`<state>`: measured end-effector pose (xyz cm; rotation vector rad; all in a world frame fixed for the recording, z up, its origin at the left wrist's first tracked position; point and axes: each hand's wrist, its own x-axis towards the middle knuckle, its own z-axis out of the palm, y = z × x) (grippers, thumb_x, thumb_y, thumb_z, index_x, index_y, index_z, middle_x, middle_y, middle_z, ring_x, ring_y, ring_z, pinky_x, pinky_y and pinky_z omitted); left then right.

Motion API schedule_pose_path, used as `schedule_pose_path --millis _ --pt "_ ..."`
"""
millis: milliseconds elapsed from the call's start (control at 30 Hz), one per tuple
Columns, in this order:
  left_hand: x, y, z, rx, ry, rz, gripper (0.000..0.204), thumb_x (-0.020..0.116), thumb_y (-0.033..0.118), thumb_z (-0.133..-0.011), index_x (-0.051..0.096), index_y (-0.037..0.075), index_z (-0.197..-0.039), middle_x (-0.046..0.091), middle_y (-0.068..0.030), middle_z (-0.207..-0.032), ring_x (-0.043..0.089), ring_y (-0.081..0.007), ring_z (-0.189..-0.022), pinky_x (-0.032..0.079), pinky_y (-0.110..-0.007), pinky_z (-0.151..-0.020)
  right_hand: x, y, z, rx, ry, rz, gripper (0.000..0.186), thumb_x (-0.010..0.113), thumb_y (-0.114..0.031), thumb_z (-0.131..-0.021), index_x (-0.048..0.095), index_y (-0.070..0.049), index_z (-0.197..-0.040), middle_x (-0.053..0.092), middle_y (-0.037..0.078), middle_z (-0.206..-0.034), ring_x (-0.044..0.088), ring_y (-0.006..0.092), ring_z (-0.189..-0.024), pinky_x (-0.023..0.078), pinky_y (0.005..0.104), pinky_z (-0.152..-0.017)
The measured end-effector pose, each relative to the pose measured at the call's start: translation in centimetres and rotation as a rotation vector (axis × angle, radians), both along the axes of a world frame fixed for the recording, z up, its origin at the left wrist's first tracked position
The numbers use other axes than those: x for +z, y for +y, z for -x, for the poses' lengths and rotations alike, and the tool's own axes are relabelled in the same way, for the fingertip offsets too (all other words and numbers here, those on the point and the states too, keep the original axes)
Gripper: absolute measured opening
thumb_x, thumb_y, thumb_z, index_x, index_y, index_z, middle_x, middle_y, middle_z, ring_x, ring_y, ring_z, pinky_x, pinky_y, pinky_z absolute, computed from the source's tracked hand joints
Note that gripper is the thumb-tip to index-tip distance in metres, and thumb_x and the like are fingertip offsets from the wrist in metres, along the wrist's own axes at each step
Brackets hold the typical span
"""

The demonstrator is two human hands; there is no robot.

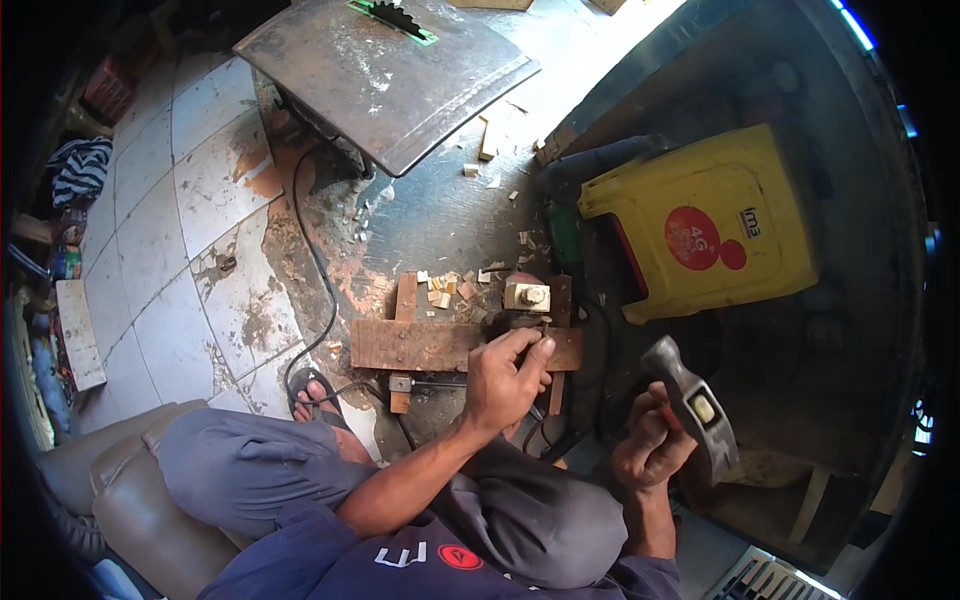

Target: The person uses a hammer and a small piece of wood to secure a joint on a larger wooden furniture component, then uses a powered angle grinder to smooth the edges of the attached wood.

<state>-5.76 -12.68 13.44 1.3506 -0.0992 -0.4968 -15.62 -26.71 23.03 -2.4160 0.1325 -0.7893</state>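
My left hand is closed in a pinch over the right part of a brown wooden plank. Between thumb and forefinger is what looks like a small nail, its head just above the fingertips. Wrapped around a handle, my right hand holds a claw hammer raised to the right of the plank. The plank lies across two narrower wooden strips. A pale block with a round knob sits just beyond the left hand. Near the plank's close edge, a metal rod runs from a small square block.
A saw table with a toothed blade stands ahead. Wood offcuts litter the floor. At right, a yellow plastic stool lies tipped beside a dark cabinet. A black cable crosses the tiles near my foot.
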Motion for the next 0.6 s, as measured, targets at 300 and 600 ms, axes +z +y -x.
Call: schedule_pose_path --millis 300,600 --pt "0.6 3.1 -11.9 -0.119 -0.706 -0.282 0.012 0.066 0.004 -0.094 0.072 -0.003 -0.103 0.067 -0.0170 -0.083 0.065 -0.0314 -0.072 0.051 -0.039 -0.069 -0.1 0.0 0.2 -0.175 0.317 -0.171 0.039 0.058 -0.038 -0.107 0.067 0.000 -0.116 0.052 -0.003 -0.068 0.046 0.0049 -0.061 0.037 0.0248 -0.056" --pt "3.1 4.3 -12.6 -0.494 -0.673 -0.506 0.013 0.065 0.009 -0.095 0.071 -0.002 -0.098 0.065 -0.0186 -0.074 0.064 -0.0326 -0.065 0.047 -0.042 -0.063 -2.4 -1.0 0.1 -0.189 0.338 -0.352 0.035 0.060 -0.034 -0.107 0.066 -0.001 -0.115 0.053 -0.004 -0.068 0.045 0.0036 -0.060 0.036 0.0234 -0.056"
